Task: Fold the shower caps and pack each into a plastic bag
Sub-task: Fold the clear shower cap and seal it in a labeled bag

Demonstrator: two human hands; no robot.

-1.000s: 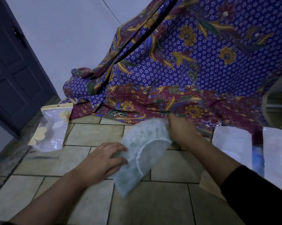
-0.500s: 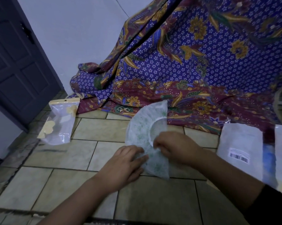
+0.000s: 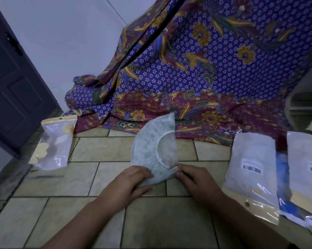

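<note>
My left hand [image 3: 131, 182] and my right hand [image 3: 196, 180] pinch the near end of the folded shower cap [image 3: 151, 146], each grip closed on the thin plastic. The cap spreads far from me over the tiled floor [image 3: 97, 177], in the middle. One plastic bag [image 3: 54, 144] lies far left, and packed bags [image 3: 250, 168] lie on the right.

A room in a home, it seems. The lower frame shows a beige tiled floor [image 3: 101, 150]; a dark panelled door [image 3: 13, 90] stands at left, and a batik cloth [image 3: 214, 72] drapes the upper right.
</note>
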